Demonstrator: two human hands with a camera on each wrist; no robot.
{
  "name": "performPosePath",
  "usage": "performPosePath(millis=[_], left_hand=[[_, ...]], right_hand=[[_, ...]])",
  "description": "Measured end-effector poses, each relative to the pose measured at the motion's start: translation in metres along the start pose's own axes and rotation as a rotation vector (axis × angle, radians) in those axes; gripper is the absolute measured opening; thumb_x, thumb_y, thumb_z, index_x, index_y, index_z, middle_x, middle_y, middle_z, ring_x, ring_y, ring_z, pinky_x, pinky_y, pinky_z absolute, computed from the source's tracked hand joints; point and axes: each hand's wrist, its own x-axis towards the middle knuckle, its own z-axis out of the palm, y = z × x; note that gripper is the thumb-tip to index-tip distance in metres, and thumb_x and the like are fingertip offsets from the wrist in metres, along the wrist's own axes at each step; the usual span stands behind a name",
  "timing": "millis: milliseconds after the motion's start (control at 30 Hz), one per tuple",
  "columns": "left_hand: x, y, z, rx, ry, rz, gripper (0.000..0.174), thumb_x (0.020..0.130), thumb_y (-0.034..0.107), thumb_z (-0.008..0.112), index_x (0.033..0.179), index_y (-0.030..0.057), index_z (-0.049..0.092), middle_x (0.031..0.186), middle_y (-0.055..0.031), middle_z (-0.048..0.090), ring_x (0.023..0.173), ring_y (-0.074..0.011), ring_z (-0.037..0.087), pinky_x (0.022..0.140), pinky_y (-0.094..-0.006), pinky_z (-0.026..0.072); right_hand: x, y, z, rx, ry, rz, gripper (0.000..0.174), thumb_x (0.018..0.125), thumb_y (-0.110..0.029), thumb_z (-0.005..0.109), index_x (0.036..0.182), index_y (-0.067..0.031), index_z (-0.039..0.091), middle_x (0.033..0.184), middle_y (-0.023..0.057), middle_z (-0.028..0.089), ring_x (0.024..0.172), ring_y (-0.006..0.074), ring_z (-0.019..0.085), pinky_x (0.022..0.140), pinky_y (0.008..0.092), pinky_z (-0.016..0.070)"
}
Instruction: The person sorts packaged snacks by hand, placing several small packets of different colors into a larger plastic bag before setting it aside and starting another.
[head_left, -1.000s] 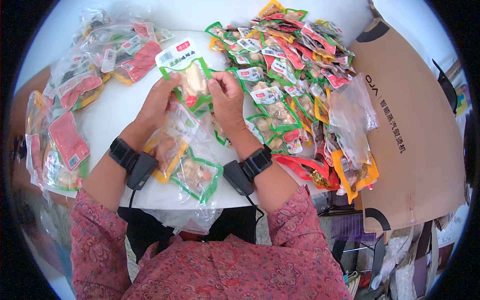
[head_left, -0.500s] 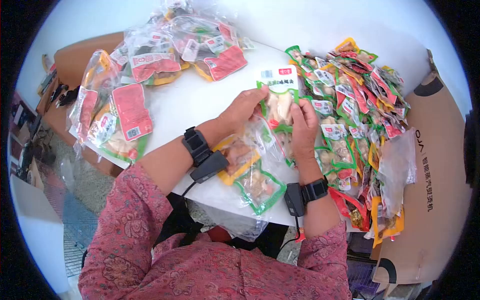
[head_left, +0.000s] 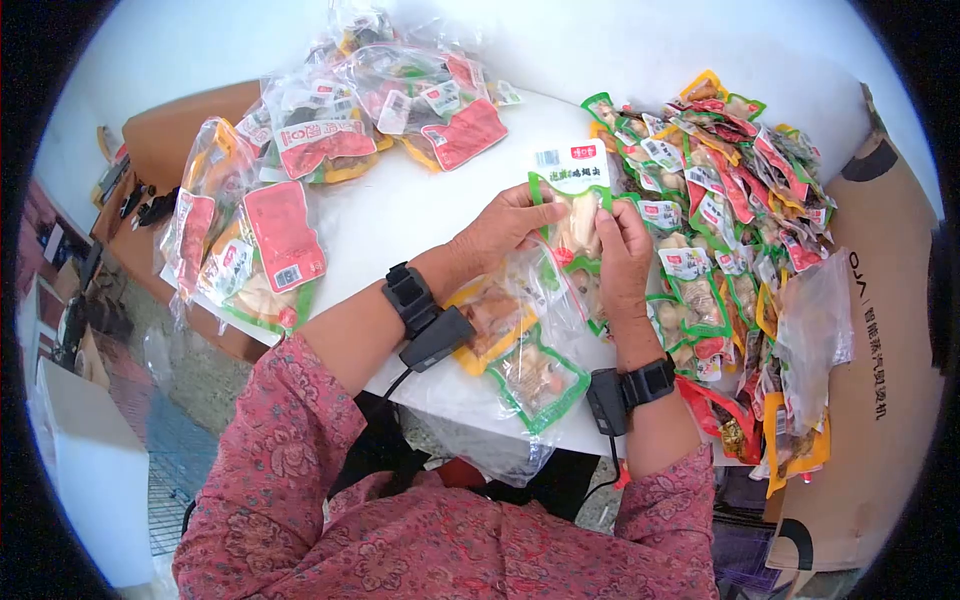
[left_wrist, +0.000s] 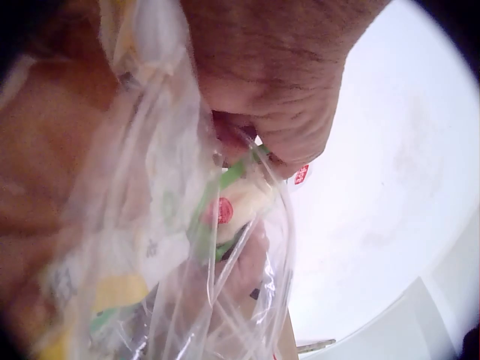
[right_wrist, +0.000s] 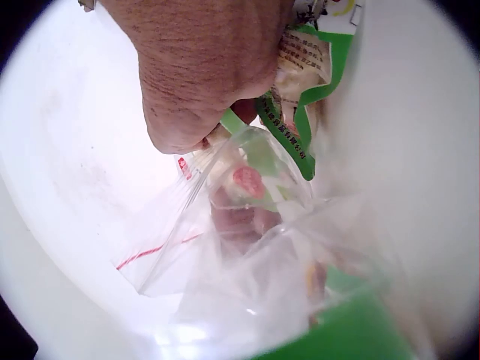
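A green-edged snack packet with a white printed header stands upright between both hands in the head view, pale food showing through its window. My left hand pinches its left edge, thumb lying across the front. On the opposite edge, my right hand pinches it with thumb and fingers. Just below the hands lies a clear plastic bag holding a yellow-edged packet and a green-edged one. In the right wrist view the clear bag overlaps the held packet's lower part.
To the right is a big heap of packets, with a crumpled clear bag on its near side. Filled clear bags sit at the back left of the white table. A cardboard box panel borders the right side.
The head view has swung left, so table and hands appear farther right. Both hands keep hold of the packet; the left thumb now reaches farther across its front.
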Motion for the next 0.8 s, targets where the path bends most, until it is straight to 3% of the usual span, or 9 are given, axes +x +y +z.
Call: performPosePath(millis=[167, 400, 500, 567, 667, 733, 800], left_hand=[[0.004, -0.005, -0.002, 0.043, -0.065, 0.044, 0.018, 0.082, 0.017, 0.059, 0.097, 0.0067, 0.057, 0.085, 0.0005, 0.061, 0.067, -0.0045, 0.055, 0.057, -0.0178, 0.0441], [0.004, -0.006, -0.004, 0.049, -0.065, -0.033, 0.019, 0.084, 0.021, 0.056, 0.096, 0.0063, 0.058, 0.085, 0.0003, 0.061, 0.072, -0.0047, 0.056, 0.063, -0.0196, 0.0454], [0.009, -0.011, -0.007, -0.048, 0.005, -0.049, 0.028, 0.088, 0.032, 0.049, 0.093, 0.0059, 0.058, 0.079, 0.0011, 0.060, 0.066, -0.0047, 0.053, 0.056, -0.0196, 0.0422], [0.005, -0.006, -0.005, 0.120, 0.008, -0.009, 0.041, 0.089, 0.041, 0.040, 0.091, 0.0054, 0.059, 0.074, 0.0018, 0.057, 0.059, -0.0045, 0.046, 0.050, -0.0195, 0.0360], [-0.001, 0.003, 0.000, 0.195, 0.015, -0.001, 0.046, 0.090, 0.045, 0.036, 0.090, 0.0053, 0.059, 0.070, 0.0025, 0.055, 0.055, -0.0043, 0.041, 0.048, -0.0194, 0.0312], [-0.005, 0.006, 0.001, 0.212, 0.009, 0.002, 0.046, 0.090, 0.045, 0.034, 0.091, 0.0054, 0.059, 0.070, 0.0027, 0.055, 0.055, -0.0041, 0.041, 0.047, -0.0194, 0.0313], [-0.005, 0.007, 0.001, 0.228, 0.002, 0.004, 0.047, 0.090, 0.045, 0.033, 0.091, 0.0054, 0.059, 0.070, 0.0029, 0.054, 0.055, -0.0039, 0.041, 0.047, -0.0194, 0.0315]], right_hand=[[0.000, 0.001, 0.001, 0.029, 0.005, 0.011, 0.009, 0.083, -0.010, 0.051, 0.078, -0.0025, 0.052, 0.070, -0.0039, 0.043, 0.062, 0.0034, 0.038, 0.054, 0.0192, 0.0329], [-0.001, -0.001, 0.000, -0.015, -0.001, -0.010, 0.009, 0.083, -0.011, 0.051, 0.079, -0.0027, 0.053, 0.071, -0.0029, 0.045, 0.065, 0.0050, 0.040, 0.058, 0.0204, 0.0353], [-0.001, -0.003, -0.001, -0.020, -0.017, 0.000, 0.009, 0.083, -0.011, 0.051, 0.080, -0.0026, 0.053, 0.072, -0.0025, 0.047, 0.066, 0.0051, 0.041, 0.059, 0.0205, 0.0361], [-0.001, -0.004, -0.001, -0.034, -0.026, 0.009, 0.009, 0.083, -0.011, 0.051, 0.081, -0.0026, 0.053, 0.072, -0.0024, 0.047, 0.067, 0.0050, 0.042, 0.060, 0.0203, 0.0364], [-0.002, -0.005, 0.002, -0.010, -0.017, 0.013, 0.009, 0.083, -0.011, 0.050, 0.081, -0.0025, 0.054, 0.072, -0.0026, 0.047, 0.067, 0.0050, 0.042, 0.060, 0.0203, 0.0367], [-0.002, -0.010, 0.005, 0.022, 0.005, 0.011, 0.008, 0.084, -0.008, 0.049, 0.078, -0.0043, 0.052, 0.070, -0.0071, 0.042, 0.061, 0.0010, 0.035, 0.053, 0.0165, 0.0288], [-0.002, -0.009, 0.005, 0.026, 0.001, -0.001, 0.008, 0.085, -0.008, 0.048, 0.078, -0.0043, 0.052, 0.070, -0.0070, 0.042, 0.061, 0.0010, 0.035, 0.053, 0.0166, 0.0288]])
